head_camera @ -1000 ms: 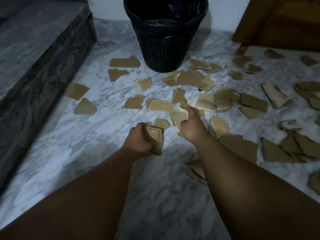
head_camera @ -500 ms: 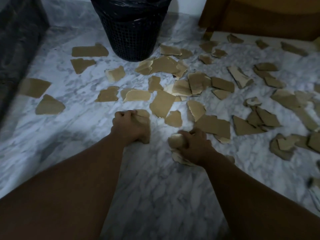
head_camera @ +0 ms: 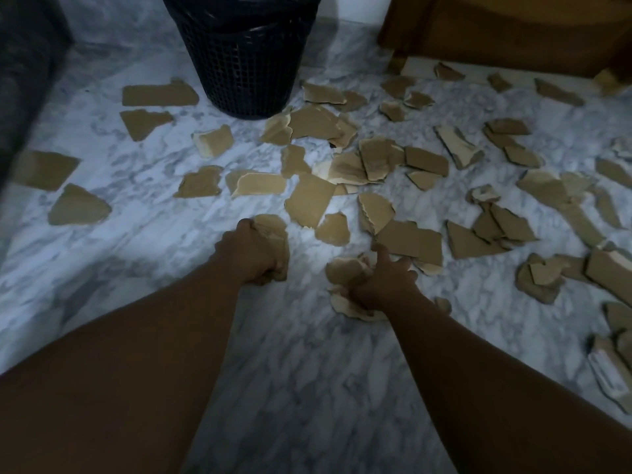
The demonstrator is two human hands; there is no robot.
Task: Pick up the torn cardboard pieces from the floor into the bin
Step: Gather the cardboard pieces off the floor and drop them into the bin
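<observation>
Filling curled fingers (head_camera: 382, 255): cardboard pieces (head_camera: 343, 270)

The bin (head_camera: 246, 63) loses its rim and mouth to the top edge. The left hand (head_camera: 251, 254) covers its own fingers and most of the cardboard wad (head_camera: 273, 227) it grips; the right hand (head_camera: 383, 282) hides the middle of its cardboard bundle (head_camera: 342, 271). At the right edge of the floor (head_camera: 307, 388), torn pieces (head_camera: 612, 374) are blurred and cropped. The wooden furniture (head_camera: 513, 29) is cut off top right.
</observation>
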